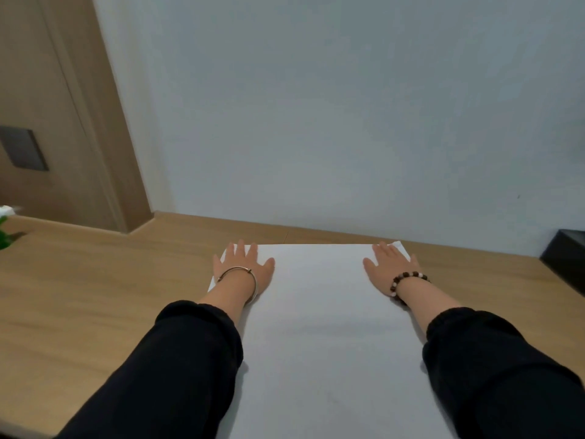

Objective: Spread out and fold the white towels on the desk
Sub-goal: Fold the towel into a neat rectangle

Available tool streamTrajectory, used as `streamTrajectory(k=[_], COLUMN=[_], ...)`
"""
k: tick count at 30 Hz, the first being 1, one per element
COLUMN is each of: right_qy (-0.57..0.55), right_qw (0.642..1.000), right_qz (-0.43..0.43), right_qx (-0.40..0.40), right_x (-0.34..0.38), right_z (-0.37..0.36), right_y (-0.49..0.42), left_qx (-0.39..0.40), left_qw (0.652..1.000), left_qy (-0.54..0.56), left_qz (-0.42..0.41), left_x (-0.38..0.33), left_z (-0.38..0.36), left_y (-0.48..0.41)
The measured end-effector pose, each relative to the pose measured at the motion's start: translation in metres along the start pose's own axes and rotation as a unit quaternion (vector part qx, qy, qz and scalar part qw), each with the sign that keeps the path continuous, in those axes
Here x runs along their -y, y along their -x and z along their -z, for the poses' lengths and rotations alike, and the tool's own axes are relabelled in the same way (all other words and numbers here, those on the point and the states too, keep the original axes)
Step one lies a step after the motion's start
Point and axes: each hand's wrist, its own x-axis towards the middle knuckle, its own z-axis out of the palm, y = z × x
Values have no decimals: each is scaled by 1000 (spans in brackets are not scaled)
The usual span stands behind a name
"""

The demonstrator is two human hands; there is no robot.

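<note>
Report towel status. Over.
Both open: left hand, right hand flat on far corners. Spread white towel lies flat on desk. Right edge: black box, clear of towel.

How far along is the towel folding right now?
Done: the white towel lies spread flat on the desk. In hand: the left hand and right hand press flat on its far corners, fingers straight. Left: no fold plainly shows yet, so the folding remains. Only this one towel is in view.
</note>
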Motion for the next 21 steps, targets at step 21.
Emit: streamTrajectory(k=[21], right_qy=[209], right_qw=[976], right_qz=[53], right_qx=[7], right_x=[18], right_z=[39], right_y=[-21], left_qx=[31], left_qw=[997], left_qy=[-70], left_qz=[-24], left_x=[13], left_z=[34], left_y=[-22])
